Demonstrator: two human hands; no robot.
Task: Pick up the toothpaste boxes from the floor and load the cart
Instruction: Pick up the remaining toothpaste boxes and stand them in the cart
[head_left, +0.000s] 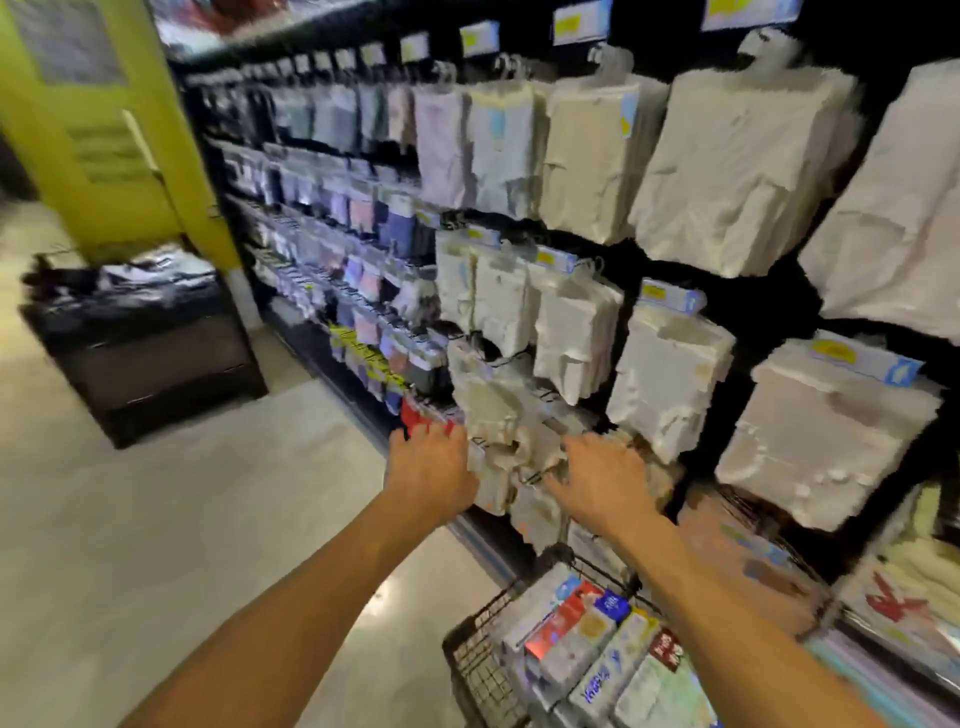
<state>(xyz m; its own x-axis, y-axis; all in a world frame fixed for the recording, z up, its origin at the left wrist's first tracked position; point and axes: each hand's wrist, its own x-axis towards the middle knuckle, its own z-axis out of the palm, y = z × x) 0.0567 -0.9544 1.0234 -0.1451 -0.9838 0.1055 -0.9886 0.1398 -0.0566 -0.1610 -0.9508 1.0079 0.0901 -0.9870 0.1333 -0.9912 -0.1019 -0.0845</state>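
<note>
Ahead, hanging white packs (670, 379); black bin (150, 353) at left; cart (480, 670) below right.

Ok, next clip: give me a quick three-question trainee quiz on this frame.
1. True or false: the cart already holds toothpaste boxes.
2. The left hand and right hand reach toward: A) the floor; B) the hanging packs; C) the price labels.
3. Fill in: the black bin stands on the person's ____ side.
Key: 1 true; 2 B; 3 left.
</note>
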